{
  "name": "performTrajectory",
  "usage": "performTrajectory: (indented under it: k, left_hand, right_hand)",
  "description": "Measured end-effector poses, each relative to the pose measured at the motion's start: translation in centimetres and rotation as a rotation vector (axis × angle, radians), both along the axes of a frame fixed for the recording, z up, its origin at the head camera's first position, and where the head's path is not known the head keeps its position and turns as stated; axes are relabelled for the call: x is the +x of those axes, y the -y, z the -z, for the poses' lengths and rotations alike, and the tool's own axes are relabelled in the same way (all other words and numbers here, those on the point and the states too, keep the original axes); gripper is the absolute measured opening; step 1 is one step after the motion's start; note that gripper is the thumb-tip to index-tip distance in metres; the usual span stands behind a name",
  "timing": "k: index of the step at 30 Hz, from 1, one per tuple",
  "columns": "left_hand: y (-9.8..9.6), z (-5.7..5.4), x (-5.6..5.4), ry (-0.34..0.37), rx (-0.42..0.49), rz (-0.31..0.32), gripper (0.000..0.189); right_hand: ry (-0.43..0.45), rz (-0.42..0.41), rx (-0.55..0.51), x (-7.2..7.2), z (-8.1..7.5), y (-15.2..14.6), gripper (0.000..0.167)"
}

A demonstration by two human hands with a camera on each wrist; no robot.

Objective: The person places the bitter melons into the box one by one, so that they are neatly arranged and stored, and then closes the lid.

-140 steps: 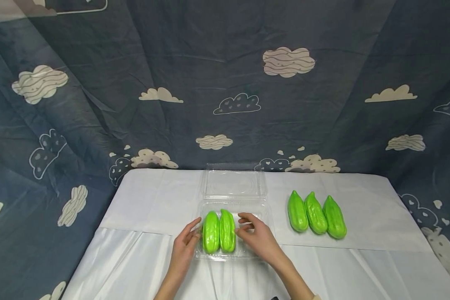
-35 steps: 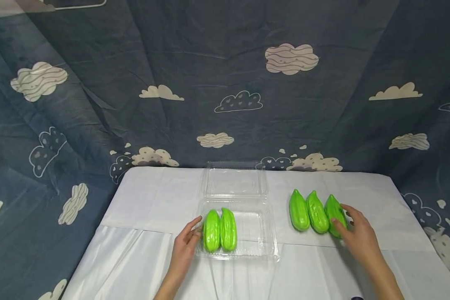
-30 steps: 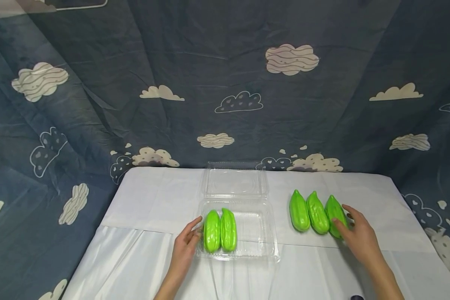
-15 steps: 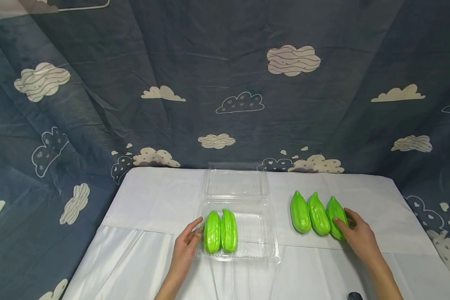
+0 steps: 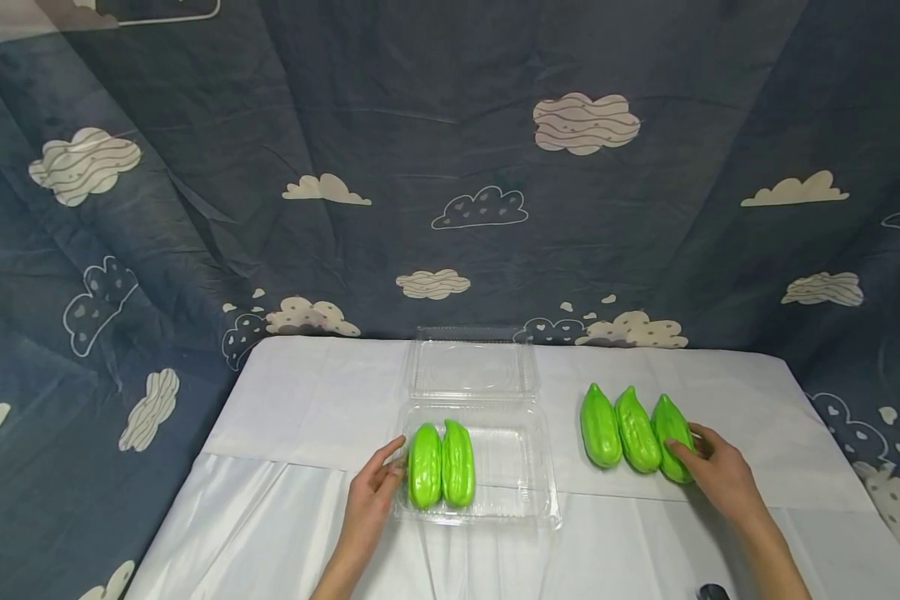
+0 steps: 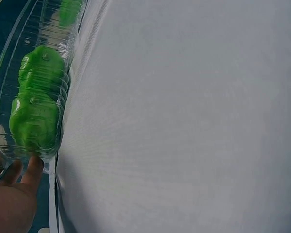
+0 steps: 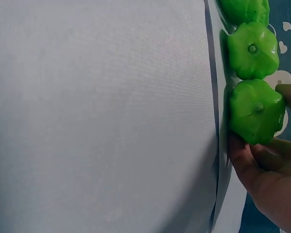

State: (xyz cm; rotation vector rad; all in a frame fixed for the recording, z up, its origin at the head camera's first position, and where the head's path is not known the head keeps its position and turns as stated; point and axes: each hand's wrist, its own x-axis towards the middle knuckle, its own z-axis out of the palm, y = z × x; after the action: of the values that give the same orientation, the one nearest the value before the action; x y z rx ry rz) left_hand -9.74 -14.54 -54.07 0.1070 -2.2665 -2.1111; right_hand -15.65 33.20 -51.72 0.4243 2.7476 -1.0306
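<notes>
Left hand (image 5: 369,492): fingers slightly bent against the left wall of the clear box (image 5: 506,467); can't tell if they pinch the rim or just brace it. Box is open, lid (image 5: 471,367) folded back on the far side. Inside, in the left part, two green gourds side by side: first gourd (image 5: 424,465), second gourd (image 5: 459,462); bare floor to their right. Well right of the box, on the white cloth (image 5: 307,400), a row of three more: third gourd (image 5: 600,425), fourth gourd (image 5: 637,429), fifth gourd (image 5: 667,421). Right hand (image 5: 723,479) pinches the fifth, thumb one side, fingers the other; gourd looks down on the cloth.

Step, as judged: grasping the fifth for loading, two in, three out. Next move probably calls for a firm pinch, lift clear of the fourth, carry left, lower beside the second, box kept steady.
</notes>
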Motion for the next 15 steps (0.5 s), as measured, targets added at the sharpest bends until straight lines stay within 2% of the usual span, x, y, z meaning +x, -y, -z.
performTrajectory:
  k: [15]
  left_hand:
    - [0.0,-0.1,0.1,0.005,0.009,-0.006,0.043]
  right_hand:
    - [-0.041,0.073,-0.053,1.1,-0.2,0.1,0.086]
